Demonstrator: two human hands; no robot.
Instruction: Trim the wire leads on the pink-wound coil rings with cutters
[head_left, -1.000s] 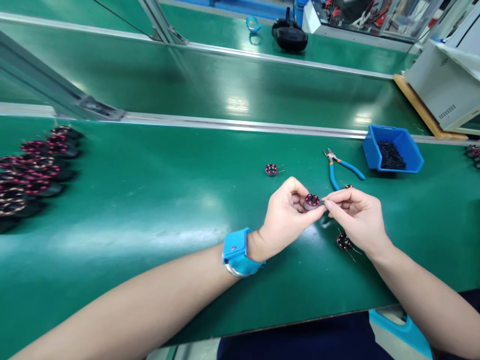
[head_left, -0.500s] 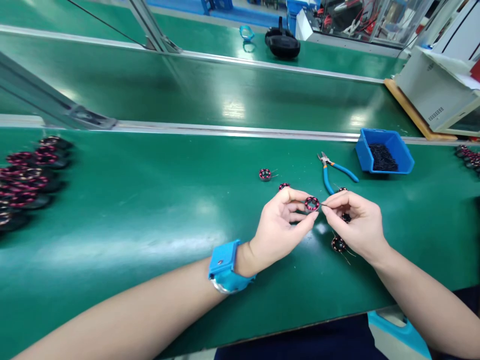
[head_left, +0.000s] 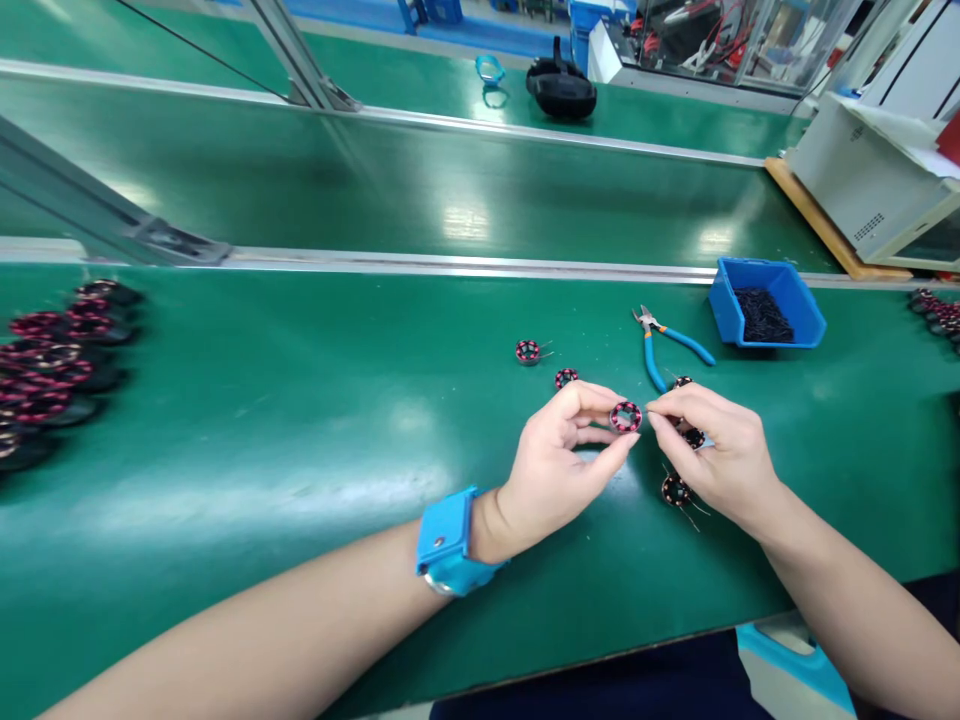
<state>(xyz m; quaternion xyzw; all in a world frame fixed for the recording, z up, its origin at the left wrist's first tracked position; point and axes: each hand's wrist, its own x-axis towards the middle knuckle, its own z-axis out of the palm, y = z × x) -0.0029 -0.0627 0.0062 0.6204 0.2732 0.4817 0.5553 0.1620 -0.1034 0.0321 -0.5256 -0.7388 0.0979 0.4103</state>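
Note:
My left hand (head_left: 564,452) pinches a small round pink-and-black coil (head_left: 625,416) between thumb and fingertips, just above the green bench top (head_left: 300,420). A blue wrist strap (head_left: 448,545) sits on that wrist. My right hand (head_left: 712,445) meets it from the right, its thumb and forefinger pinched on a thin wire lead at the coil's right edge. More loose coils lie around the hands: one (head_left: 527,351) to the upper left, one (head_left: 566,378) above my left fingers, one (head_left: 676,490) under my right hand.
Blue-handled cutters (head_left: 664,342) lie behind the hands. A blue bin (head_left: 765,305) of small black parts stands at the right. Several coils are heaped at the far left (head_left: 52,350). A metal rail (head_left: 450,262) borders a conveyor; a white machine (head_left: 877,170) stands far right.
The coil has turned in my left fingers so its ringed face points up. The view dropped slightly, uncovering a loose coil above my left hand. Both hands stayed in place.

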